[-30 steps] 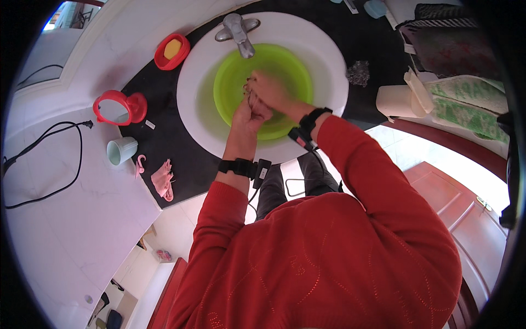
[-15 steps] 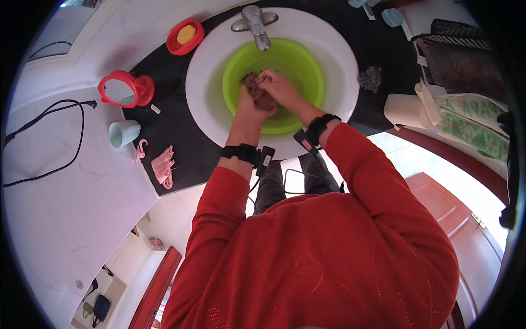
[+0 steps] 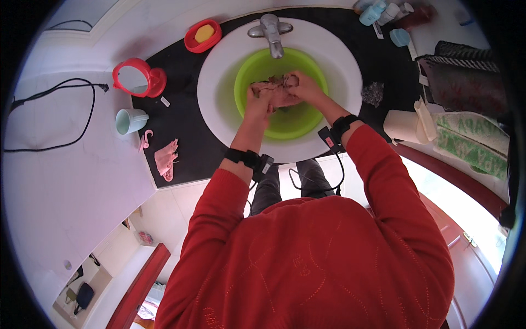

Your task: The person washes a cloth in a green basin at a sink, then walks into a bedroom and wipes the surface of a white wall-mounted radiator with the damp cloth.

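A pinkish cloth with dark trim along its upper edge (image 3: 281, 97) is stretched between my two hands over a lime-green basin (image 3: 291, 129). My left hand (image 3: 259, 105) is closed on the cloth's left end. The right end is pinched in my right hand (image 3: 304, 88). What kind of garment or cloth it is, I cannot make out. The basin stands in a white oval sink (image 3: 215, 101), below a chrome faucet (image 3: 272, 34), and seems to hold some water.
Left of the sink are a red soap dish (image 3: 193, 45) with yellow soap, a red mirror (image 3: 155, 82), a pale blue cup (image 3: 129, 121) and a crumpled pink cloth (image 3: 166, 160). To the right lie a steel-wool-like scrubber (image 3: 373, 94), a paper roll (image 3: 401, 126) and towels (image 3: 472, 143).
My hands have drawn apart, and the bunched cloth is now spread out between them. The whole view has shifted slightly, showing more bottles at the upper right.
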Available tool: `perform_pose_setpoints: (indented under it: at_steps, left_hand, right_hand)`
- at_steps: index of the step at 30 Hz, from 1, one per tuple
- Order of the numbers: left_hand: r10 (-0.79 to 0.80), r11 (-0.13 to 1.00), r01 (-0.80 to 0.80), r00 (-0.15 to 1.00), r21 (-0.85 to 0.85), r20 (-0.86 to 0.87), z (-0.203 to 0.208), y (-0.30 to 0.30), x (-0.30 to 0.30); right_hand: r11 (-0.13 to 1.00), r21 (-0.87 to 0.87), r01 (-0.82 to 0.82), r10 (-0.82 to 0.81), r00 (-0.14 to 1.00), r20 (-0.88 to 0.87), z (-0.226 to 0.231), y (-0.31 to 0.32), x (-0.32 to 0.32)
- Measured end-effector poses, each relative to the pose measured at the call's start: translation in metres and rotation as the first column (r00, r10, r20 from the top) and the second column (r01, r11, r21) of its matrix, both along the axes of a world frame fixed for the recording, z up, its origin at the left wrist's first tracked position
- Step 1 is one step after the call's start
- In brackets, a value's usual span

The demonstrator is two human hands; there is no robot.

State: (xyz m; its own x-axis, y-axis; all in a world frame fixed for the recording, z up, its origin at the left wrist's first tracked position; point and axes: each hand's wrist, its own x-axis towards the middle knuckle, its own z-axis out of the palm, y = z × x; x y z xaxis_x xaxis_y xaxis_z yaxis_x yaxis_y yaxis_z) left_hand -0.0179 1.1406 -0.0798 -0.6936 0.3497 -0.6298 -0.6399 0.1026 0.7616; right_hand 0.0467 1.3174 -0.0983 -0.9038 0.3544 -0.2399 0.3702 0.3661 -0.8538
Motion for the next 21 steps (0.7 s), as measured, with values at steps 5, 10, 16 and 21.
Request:
perform_pose_setpoints:
  at_steps: [5,10,16,21]
  left_hand:
    - [-0.353,0.906,0.063,0.658,-0.418,-0.665,0.001,-0.002,0.011]
    - [-0.686,0.689,0.23,0.513,-0.687,-0.517,0.007,-0.008,0.014]
    - [-0.975,0.159,0.289,0.198,-0.944,-0.103,0.022,-0.001,0.014]
    - [-0.93,0.318,0.289,0.282,-0.903,-0.237,0.025,-0.003,0.008]
  right_hand:
    - [0.854,0.467,-0.227,0.156,0.97,0.188,-0.01,-0.006,0.019]
    - [0.808,0.512,-0.292,0.276,0.955,0.11,-0.004,-0.006,0.02]
    - [0.668,0.56,-0.491,0.44,0.867,0.235,0.009,0.002,0.018]
    - [0.677,0.563,-0.474,0.468,0.868,0.168,0.015,0.012,0.014]
